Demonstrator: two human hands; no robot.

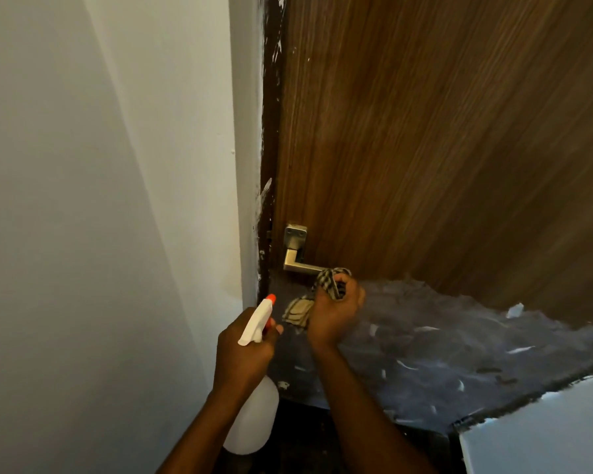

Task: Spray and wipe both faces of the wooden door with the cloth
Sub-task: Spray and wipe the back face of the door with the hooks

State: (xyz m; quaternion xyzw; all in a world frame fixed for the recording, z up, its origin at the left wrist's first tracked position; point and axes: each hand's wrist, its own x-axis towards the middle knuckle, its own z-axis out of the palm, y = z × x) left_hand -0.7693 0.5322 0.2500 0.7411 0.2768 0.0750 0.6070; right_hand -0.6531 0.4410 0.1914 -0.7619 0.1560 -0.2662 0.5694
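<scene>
Low at 6 o'clock, a spray bottle (254, 415) is gripped by the left hand (243, 354). By the handle (297, 258), the cloth (329, 282) is bunched in the right hand (332, 316); it is best spread flat and pressed on the wooden door (425, 131) at 1 o'clock. Counted: one bottle, one cloth, one door, one handle.

- One wooden door (425, 131) in front of me.
- One metal lever handle (297, 258) on it.
- One white spray bottle (254, 419), orange-tipped.
- One checked cloth (329, 282).
- Two hands of mine: one left hand (242, 354), one right hand (332, 313).
</scene>
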